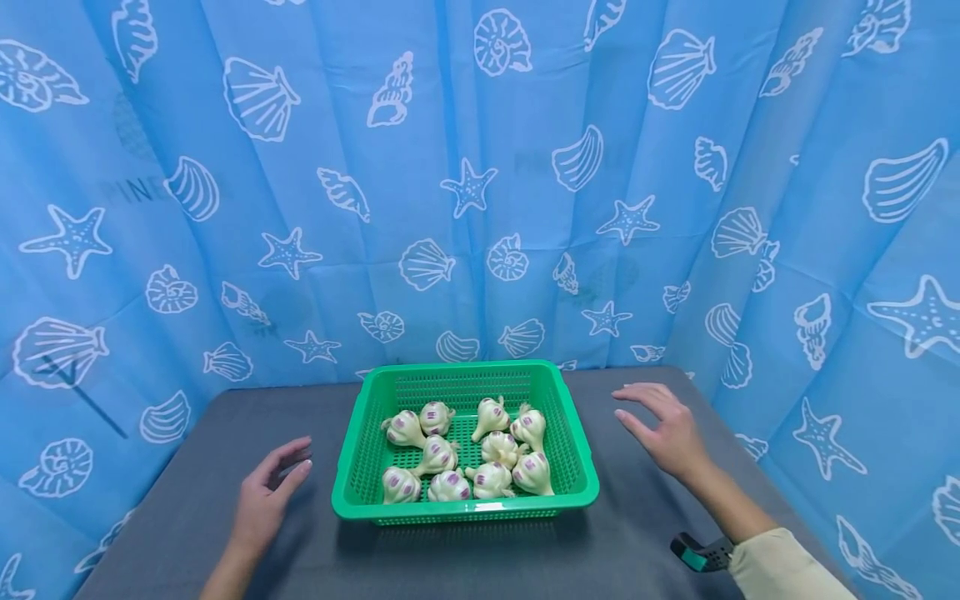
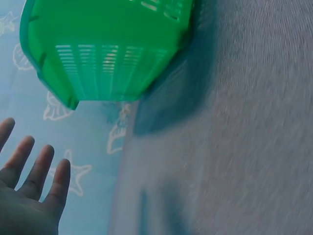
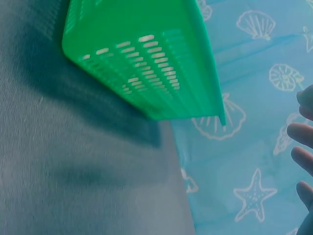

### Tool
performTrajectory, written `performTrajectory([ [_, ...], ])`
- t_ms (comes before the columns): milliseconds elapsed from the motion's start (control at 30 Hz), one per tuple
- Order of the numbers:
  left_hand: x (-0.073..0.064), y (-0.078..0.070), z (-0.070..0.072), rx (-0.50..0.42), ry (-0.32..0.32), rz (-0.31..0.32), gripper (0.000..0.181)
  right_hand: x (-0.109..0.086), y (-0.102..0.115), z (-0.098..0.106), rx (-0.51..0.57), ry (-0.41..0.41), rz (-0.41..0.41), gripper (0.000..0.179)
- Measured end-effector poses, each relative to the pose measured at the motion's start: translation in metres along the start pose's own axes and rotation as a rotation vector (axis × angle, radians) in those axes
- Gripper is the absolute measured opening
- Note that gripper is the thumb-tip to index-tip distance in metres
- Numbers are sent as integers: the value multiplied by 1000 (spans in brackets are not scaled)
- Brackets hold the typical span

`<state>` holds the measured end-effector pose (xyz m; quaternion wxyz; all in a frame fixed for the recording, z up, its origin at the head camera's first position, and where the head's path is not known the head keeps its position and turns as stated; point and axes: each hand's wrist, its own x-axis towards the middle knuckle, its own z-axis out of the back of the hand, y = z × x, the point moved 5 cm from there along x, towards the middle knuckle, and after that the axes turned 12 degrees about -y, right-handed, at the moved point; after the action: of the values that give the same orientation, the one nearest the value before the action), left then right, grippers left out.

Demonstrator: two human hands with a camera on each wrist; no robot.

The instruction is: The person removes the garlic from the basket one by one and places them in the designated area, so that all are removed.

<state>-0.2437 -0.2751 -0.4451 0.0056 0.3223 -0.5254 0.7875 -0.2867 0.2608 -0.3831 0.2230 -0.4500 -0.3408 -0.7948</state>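
A green plastic basket [image 1: 461,515] with slotted walls stands on the grey table, several white garlic bulbs [image 1: 449,486] with purple marks lying inside it. To the basket's left, my left hand [image 1: 264,498] is held apart from it, fingers relaxed and holding nothing. On the other side, my right hand [image 1: 666,429] hovers off the right rim, its fingers loosely extended and bare of any object. Both wrist views show the basket's outer wall [image 2: 105,68] with spread fingers [image 2: 57,183] well away from it. The bulbs are hidden in the wrist views.
The grey table [image 1: 480,567] reaches back to a blue curtain [image 1: 465,125] printed with white shells and starfish, which also closes in both sides. A dark band with a green part [image 1: 697,554] is on the right wrist, beside a pale sleeve [image 1: 783,567].
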Motion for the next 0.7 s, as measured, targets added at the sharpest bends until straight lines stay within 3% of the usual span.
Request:
performTrajectory([
  [233, -5, 8, -10, -73, 20, 129, 40, 6, 8, -7, 41, -32, -1, 28],
  [400, -8, 14, -19, -101, 73, 226, 46, 13, 13, -12, 70, -23, -40, 24],
  [700, -11, 15, -32, -188, 160, 321, 55, 35, 17, -24, 134, 47, -129, 19],
])
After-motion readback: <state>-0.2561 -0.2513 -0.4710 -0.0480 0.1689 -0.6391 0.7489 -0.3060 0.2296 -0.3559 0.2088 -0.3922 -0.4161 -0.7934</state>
